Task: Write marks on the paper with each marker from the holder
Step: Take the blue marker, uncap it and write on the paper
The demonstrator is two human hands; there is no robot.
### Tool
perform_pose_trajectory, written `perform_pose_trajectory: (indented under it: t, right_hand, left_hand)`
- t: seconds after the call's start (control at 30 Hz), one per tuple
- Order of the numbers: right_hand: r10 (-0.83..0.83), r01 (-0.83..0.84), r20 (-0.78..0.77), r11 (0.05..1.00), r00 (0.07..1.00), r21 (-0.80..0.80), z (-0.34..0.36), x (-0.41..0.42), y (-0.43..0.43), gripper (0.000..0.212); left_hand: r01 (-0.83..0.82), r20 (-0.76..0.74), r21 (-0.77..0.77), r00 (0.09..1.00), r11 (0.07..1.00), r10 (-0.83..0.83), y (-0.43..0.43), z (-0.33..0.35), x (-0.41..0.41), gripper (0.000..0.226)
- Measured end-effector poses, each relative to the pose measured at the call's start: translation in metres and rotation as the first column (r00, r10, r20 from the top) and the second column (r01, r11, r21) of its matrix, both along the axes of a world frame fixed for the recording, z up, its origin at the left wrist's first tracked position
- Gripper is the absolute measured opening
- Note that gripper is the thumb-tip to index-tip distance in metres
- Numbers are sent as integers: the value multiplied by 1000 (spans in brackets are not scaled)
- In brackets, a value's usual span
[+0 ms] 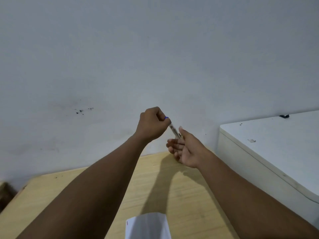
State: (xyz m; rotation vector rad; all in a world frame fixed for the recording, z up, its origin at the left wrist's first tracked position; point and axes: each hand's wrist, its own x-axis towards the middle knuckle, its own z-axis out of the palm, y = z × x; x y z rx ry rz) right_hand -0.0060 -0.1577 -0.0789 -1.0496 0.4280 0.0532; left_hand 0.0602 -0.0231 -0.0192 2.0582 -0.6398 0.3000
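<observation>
My left hand [151, 124] is raised above the far edge of the wooden table, fingers closed on the blue end of a white marker [174, 130]. The marker slants down to the right toward my right hand [185, 149]. That hand is palm up with loosely curled fingers, and its thumb touches the marker's lower end. Whether it grips the marker I cannot tell. The white paper [148, 225] lies on the table at the bottom of the view, with a small red mark near its left edge. No holder is in view.
The light wooden table [181, 195] runs to a grey-white wall [155, 57] with dark scuffs. A white cabinet or box [269, 144] stands to the right, higher than the table. A brown object [5, 190] sits at the far left edge.
</observation>
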Motion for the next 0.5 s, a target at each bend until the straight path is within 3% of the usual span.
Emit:
perform_pose_trajectory:
  t: [0.1,0.23,0.3,0.43,0.5]
  right_hand:
    - [-60,44,48,953,997,298,2,2,42,64]
    - [-202,123,113,864,973,489,7,8,85,31]
    - [-219,131,136,872,966,472,9,10,98,23]
    - [-173,59,259,916,950,397,6,9,109,18]
    - [-162,62,292,944,943,325,6,5,104,13]
  left_hand:
    - [54,-118,-102,991,993,-66,33,9,-11,9]
    - [46,-128,-64,990,997,-54,82,-1,-14,18]
    - [25,-145,-83,989,996,-37,104,-9,-16,13]
    - [-110,-259,-334,966,936,21,144,-25,-23,18]
    - [-188,-293,-328,952,926,89,173,-39,-21,20]
